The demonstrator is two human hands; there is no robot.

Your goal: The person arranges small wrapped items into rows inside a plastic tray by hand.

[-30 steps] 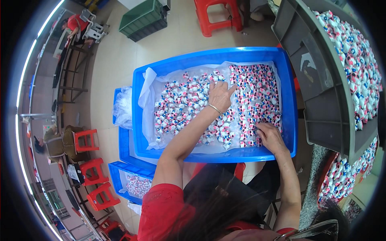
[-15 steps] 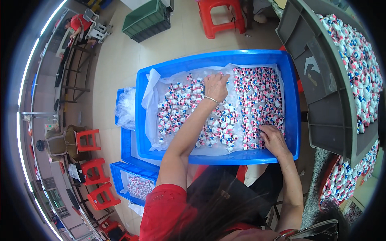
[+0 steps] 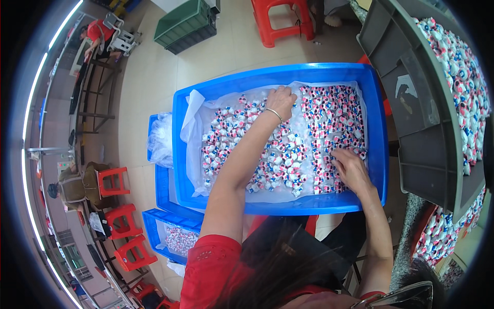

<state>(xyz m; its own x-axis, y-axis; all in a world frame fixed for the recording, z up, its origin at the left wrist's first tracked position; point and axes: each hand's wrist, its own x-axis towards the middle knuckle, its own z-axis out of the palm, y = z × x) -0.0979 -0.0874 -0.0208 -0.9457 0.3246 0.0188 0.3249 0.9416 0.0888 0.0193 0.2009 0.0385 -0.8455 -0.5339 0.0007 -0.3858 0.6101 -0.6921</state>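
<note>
A big blue tub [image 3: 278, 207] lies in front of me, lined with a white sheet [image 3: 192, 113]. Loose small white, pink and blue figures [image 3: 224, 149] are scattered over its left and middle part. On the right, similar figures [image 3: 334, 121] stand packed in tight rows. My left hand [image 3: 281, 101], a bracelet on its wrist, is at the tub's far side by the gap between the two groups; its fingers curl together, and what they hold is hidden. My right hand [image 3: 351, 169] rests over the near end of the rows, fingers apart and touching figures.
A grey crate [image 3: 427, 149] heaped with figures rises at the right. Smaller blue bins [image 3: 172, 190] stand at the left, one holding more figures. Green crates [image 3: 185, 26] and a red stool [image 3: 283, 23] are beyond. Red stools [image 3: 121, 219] and another person [image 3: 98, 33] are far left.
My left hand has shifted slightly right and away from me, and its fingers have drawn together. My right hand has moved a little farther up the rows.
</note>
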